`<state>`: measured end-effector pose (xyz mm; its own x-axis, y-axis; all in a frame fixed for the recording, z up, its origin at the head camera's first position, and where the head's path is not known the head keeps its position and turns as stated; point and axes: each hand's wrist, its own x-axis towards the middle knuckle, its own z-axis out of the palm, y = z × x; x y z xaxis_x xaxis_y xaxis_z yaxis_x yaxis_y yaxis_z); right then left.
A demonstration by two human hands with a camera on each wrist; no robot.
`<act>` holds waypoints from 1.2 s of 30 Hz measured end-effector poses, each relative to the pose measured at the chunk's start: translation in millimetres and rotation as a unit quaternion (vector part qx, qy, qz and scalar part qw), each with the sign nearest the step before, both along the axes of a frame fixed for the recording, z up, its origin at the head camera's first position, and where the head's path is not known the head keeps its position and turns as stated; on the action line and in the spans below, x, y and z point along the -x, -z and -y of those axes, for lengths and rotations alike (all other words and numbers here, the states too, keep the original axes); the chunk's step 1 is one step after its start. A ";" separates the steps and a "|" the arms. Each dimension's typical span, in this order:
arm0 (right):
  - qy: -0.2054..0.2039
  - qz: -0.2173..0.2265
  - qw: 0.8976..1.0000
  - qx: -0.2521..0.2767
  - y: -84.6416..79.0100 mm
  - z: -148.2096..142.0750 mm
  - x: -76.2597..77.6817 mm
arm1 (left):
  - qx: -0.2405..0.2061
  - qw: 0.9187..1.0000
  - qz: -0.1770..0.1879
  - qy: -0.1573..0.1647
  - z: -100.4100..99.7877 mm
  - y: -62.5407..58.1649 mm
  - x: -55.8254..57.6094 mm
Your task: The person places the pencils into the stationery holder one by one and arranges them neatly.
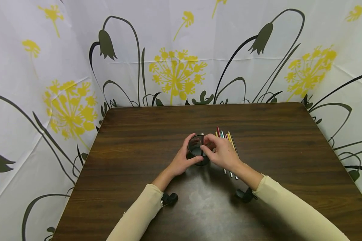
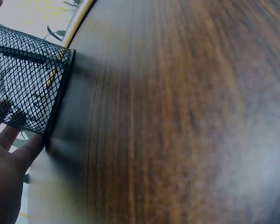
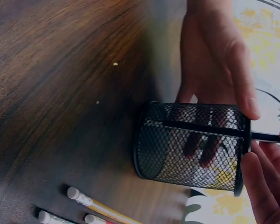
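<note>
A black wire-mesh pencil cup (image 3: 151,154) stands upright on the wooden table. My left hand (image 1: 179,161) holds it from the left, thumb on the near side and fingers round the far side. Above its rim my right hand (image 1: 224,152) pinches a slim black pencil (image 1: 202,142) between thumb and fingers. The pencil stands nearly upright, its lower part inside the cup and visible through the mesh in the right wrist view. In the left wrist view the cup (image 2: 25,81) shows from the side, with left fingers (image 2: 30,149) by its base.
Several pencils, among them a yellow pencil (image 3: 105,209), lie side by side just right of the cup, partly hidden under my right hand. Black wrist cameras (image 1: 170,198) hang at both sleeves. A flowered curtain (image 1: 175,40) hangs behind the table's far edge.
</note>
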<state>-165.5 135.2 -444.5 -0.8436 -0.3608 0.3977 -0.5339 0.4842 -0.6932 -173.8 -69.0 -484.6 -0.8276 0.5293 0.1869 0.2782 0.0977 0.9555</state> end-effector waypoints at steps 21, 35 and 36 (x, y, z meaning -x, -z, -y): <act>0.078 -0.005 0.996 -0.039 -3.9 17.6 5.0 | 0.009 1.000 -0.010 -0.005 0.0 -0.1 1.5; 0.133 0.018 0.991 -0.027 -3.1 17.3 18.0 | 0.021 1.000 0.011 -0.002 0.4 -1.7 -1.5; 0.137 0.018 0.990 -0.026 -2.9 17.1 19.1 | 0.020 1.000 0.012 -0.002 0.0 -1.8 -1.5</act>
<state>-184.6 118.0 -441.6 -0.9263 -0.1355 0.3517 -0.3523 0.6428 -0.6802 -172.3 -69.0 -482.8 -0.8335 0.5331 0.1455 0.2552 0.1378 0.9570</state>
